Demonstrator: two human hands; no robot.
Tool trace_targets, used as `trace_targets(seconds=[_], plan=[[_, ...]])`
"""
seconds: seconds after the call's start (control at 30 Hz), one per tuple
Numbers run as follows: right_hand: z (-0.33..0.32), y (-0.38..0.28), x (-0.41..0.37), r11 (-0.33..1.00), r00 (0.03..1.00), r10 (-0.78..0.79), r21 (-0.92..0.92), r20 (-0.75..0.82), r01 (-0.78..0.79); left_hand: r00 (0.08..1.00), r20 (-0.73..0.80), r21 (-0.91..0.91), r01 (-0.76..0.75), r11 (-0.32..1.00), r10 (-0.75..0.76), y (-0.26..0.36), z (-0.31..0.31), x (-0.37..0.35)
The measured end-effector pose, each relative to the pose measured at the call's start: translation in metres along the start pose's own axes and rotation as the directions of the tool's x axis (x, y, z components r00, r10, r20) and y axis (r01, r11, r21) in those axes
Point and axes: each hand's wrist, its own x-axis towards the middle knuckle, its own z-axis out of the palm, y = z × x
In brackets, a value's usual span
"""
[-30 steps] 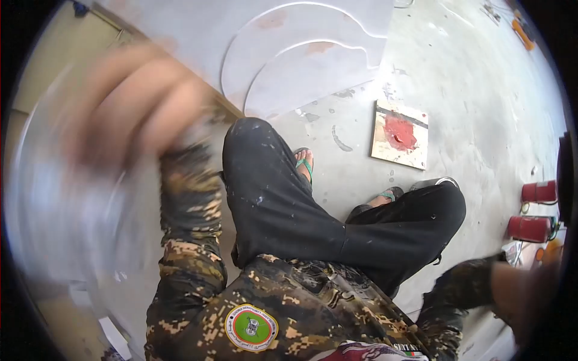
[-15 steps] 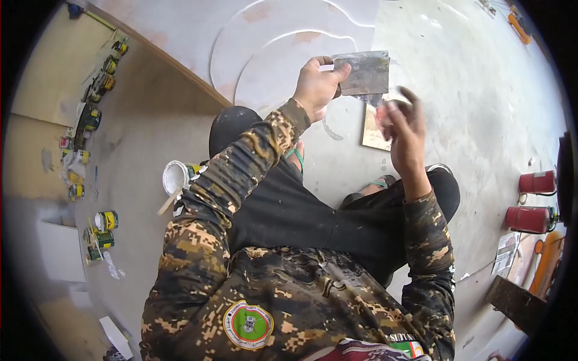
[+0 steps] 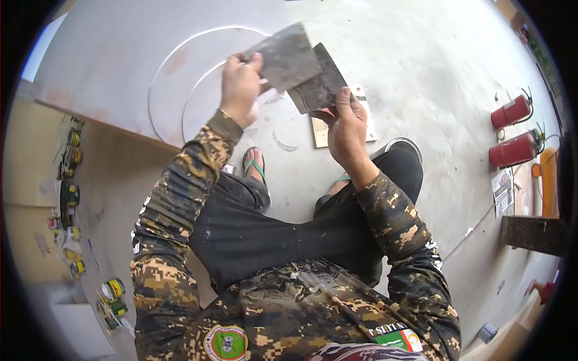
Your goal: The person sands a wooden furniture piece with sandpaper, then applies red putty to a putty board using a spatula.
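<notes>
A flat grey rectangular plate (image 3: 283, 55) is gripped by my left hand (image 3: 241, 87), thumb on top and fingers beneath. My right hand (image 3: 349, 129) is closed on a darker, smeared plate (image 3: 322, 81), thumb on its near edge. The two plates overlap at the centre, the left one over the upper left part of the right one; whether they touch is unclear. Something red shows beside my right fingers. Below the right plate a pale board (image 3: 321, 133) lies on the floor.
A large pale panel (image 3: 120, 78) with curved raised lines stands at upper left. Paint cans (image 3: 112, 289) line the left side. Two red fire extinguishers (image 3: 512, 150) are at right, above a dark beam (image 3: 533, 234). My sandalled foot (image 3: 254, 163) rests on the floor.
My hands have come closer together, and my right hand has taken hold of the dark plate. The left plate is now tilted. The view has shifted, so the extinguishers appear higher.
</notes>
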Motion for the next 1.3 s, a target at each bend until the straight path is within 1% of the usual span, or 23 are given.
trace_targets(seconds=[0.07, 0.2, 0.27, 0.33, 0.37, 0.4, 0.47, 0.5, 0.53, 0.6, 0.67, 0.73, 0.77, 0.8, 0.83, 0.97, 1.0, 1.07, 1.1, 1.13, 1.2, 1.23, 1.3], plan=[[-0.008, -0.005, 0.003, 0.999, 0.999, 0.004, 0.042, -0.054, -0.001, 0.996, -0.085, -0.165, -0.051, 0.985, 0.038, 0.009, -0.011, 0.012], [-0.02, -0.017, 0.008, 0.992, 0.98, 0.112, 0.066, -0.163, -0.103, 0.999, 0.037, -0.244, -0.01, 0.97, 0.02, -0.002, -0.034, 0.035], [-0.025, -0.015, 0.01, 0.995, 0.98, 0.092, -0.021, -0.178, -0.097, 0.997, 0.063, -0.252, 0.057, 0.966, -0.043, -0.014, -0.044, 0.04], [-0.035, -0.014, 0.009, 0.993, 0.981, 0.101, -0.036, -0.167, -0.108, 0.941, 0.253, -0.215, 0.281, 0.935, -0.224, -0.015, -0.048, 0.038], [-0.037, -0.015, 0.009, 0.993, 0.983, 0.106, -0.031, -0.153, -0.112, 0.952, 0.259, -0.193, 0.216, 0.957, -0.163, -0.012, -0.045, 0.037], [-0.038, -0.017, 0.008, 0.993, 0.984, 0.11, -0.022, -0.142, -0.115, 0.95, 0.258, -0.206, 0.231, 0.951, -0.175, -0.002, -0.041, 0.034], [-0.03, -0.03, 0.003, 0.994, 0.988, 0.111, -0.001, -0.109, -0.111, 0.936, 0.35, -0.339, 0.159, 0.927, -0.033, 0.01, -0.034, 0.028], [-0.031, -0.032, 0.001, 0.993, 0.986, 0.118, 0.014, -0.117, -0.118, 0.897, 0.439, -0.349, 0.215, 0.912, -0.043, 0.012, -0.039, 0.031], [-0.034, -0.033, 0.002, 0.992, 0.985, 0.125, 0.029, -0.123, -0.123, 0.898, 0.438, -0.357, 0.227, 0.906, -0.052, 0.012, -0.041, 0.03], [-0.036, -0.032, 0.001, 0.988, 0.974, 0.153, -0.008, -0.168, -0.157, 0.91, 0.329, -0.403, 0.376, 0.835, -0.251, 0.019, -0.046, 0.029], [-0.039, -0.026, 0.006, 0.945, 0.903, 0.219, -0.151, -0.369, -0.291, 0.914, 0.343, -0.39, 0.348, 0.853, -0.216, 0.01, -0.053, 0.034], [-0.044, -0.021, 0.013, 0.932, 0.922, 0.206, -0.221, -0.329, -0.288, 0.826, 0.511, -0.346, 0.45, 0.823, -0.237, 0.003, -0.053, 0.035], [-0.042, -0.021, 0.017, 0.935, 0.963, 0.128, -0.295, -0.237, -0.197, 0.828, 0.535, -0.37, 0.41, 0.833, -0.17, -0.011, -0.053, 0.04], [-0.04, -0.022, 0.019, 0.928, 0.989, 0.05, -0.358, -0.142, -0.099, 0.831, 0.517, -0.315, 0.407, 0.857, -0.204, -0.006, -0.045, 0.028], [-0.032, -0.027, 0.023, 0.92, 0.995, 0.046, -0.385, -0.087, -0.076, 0.808, 0.557, -0.322, 0.424, 0.847, -0.193, -0.012, -0.04, 0.029], [0.009, -0.033, 0.024, 0.863, 0.995, 0.084, -0.496, -0.058, -0.101, 0.747, 0.638, -0.398, 0.527, 0.751, -0.186, -0.038, -0.011, 0.008], [0.017, -0.034, 0.021, 0.864, 0.995, 0.084, -0.494, -0.05, -0.097, 0.766, 0.608, -0.411, 0.527, 0.744, -0.208, -0.039, -0.004, -0.002], [0.03, -0.035, 0.011, 0.99, 0.97, 0.091, -0.084, -0.224, -0.113, 0.828, 0.512, -0.552, 0.522, 0.65, -0.229, -0.055, 0.004, -0.003], [0.035, -0.032, 0.006, 0.999, 0.944, 0.041, 0.037, -0.329, -0.03, 0.86, 0.458, -0.596, 0.484, 0.641, -0.224, -0.05, 0.007, -0.01], [0.031, -0.026, 0.0, 0.999, 0.945, 0.046, 0.032, -0.323, -0.037, 0.864, 0.452, -0.603, 0.48, 0.637, -0.222, -0.052, 0.009, -0.011], [0.014, -0.009, -0.009, 0.99, 0.943, 0.094, 0.126, -0.321, -0.056, 0.957, 0.245, -0.619, 0.28, 0.734, -0.159, -0.058, 0.017, -0.011], [0.021, 0.0, -0.014, 0.992, 0.962, 0.129, 0.034, -0.242, -0.125, 0.955, 0.245, -0.618, 0.284, 0.733, -0.164, -0.061, 0.02, -0.012], [0.024, 0.013, -0.019, 0.987, 0.955, 0.115, -0.08, -0.273, -0.141, 0.974, 0.218, -0.526, 0.172, 0.833, -0.064, -0.064, 0.026, -0.018]])
